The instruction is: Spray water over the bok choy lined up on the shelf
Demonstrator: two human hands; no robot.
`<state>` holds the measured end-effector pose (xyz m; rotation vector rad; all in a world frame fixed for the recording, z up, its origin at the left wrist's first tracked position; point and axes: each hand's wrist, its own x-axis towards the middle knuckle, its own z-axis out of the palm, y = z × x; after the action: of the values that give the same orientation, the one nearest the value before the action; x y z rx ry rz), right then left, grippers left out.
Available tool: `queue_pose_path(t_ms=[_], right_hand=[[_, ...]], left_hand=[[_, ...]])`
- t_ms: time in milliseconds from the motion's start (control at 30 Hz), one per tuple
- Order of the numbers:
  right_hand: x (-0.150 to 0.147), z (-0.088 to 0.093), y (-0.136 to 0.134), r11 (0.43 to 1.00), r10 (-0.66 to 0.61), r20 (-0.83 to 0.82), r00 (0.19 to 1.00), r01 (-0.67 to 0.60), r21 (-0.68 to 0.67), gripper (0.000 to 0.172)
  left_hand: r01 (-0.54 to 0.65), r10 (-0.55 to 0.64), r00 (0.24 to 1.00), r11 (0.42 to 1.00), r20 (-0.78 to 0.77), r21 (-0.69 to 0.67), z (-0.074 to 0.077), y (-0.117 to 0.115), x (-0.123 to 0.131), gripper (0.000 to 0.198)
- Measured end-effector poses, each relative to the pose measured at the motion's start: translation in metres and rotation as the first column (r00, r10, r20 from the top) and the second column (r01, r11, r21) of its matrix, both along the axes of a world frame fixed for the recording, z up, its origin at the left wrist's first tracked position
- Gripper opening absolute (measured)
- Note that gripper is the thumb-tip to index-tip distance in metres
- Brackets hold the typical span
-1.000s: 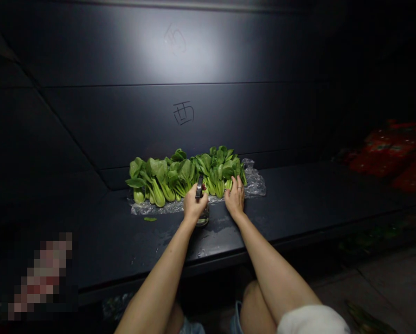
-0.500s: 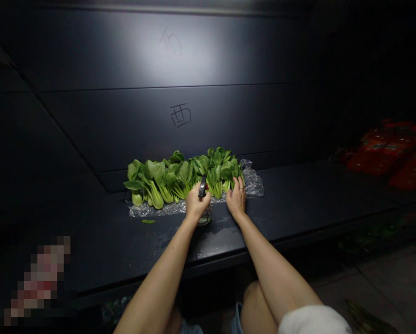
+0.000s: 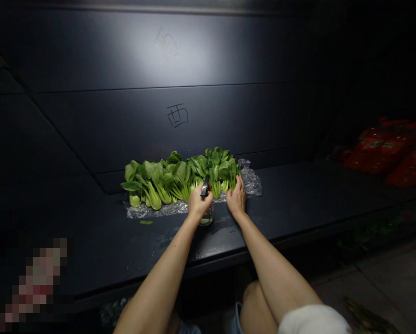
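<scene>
A row of bok choy (image 3: 154, 178) lies on crinkled clear plastic (image 3: 252, 180), leaves toward the back panel and pale stems toward me. My left hand (image 3: 199, 204) is wrapped round the neck of a clear spray bottle (image 3: 207, 218), its dark nozzle aimed at the greens. The bottle's base shows just below the hand. At the right end of the row, my right hand (image 3: 236, 199) has its fingers stretched along the outermost bok choy, touching it; a ring is on one finger. Its fingertips partly blend into the leaves.
The dark shelf (image 3: 291, 199) is wet near its front edge, with a loose leaf (image 3: 146, 222) on it. Behind stands a dark panel (image 3: 134, 120) with a written character. Red packages (image 3: 378, 150) lie at the right. A blurred-out patch (image 3: 37, 280) covers the lower left.
The spray bottle in my left hand has shifted slightly right along the row. My right hand stays against the end bok choy. The view has turned a little.
</scene>
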<state>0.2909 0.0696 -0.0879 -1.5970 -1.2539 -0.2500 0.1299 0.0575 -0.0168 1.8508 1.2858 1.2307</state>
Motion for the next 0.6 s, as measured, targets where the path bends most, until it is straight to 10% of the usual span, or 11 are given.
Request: queue_pose_path(t_ms=[600], right_hand=[[0.004,0.0,-0.002,1.0,-0.027,-0.029,0.999,0.027,-0.015,0.065]], left_hand=[[0.04,-0.034,0.993,0.998,-0.111,0.045,0.011,-0.003,0.019,0.018]])
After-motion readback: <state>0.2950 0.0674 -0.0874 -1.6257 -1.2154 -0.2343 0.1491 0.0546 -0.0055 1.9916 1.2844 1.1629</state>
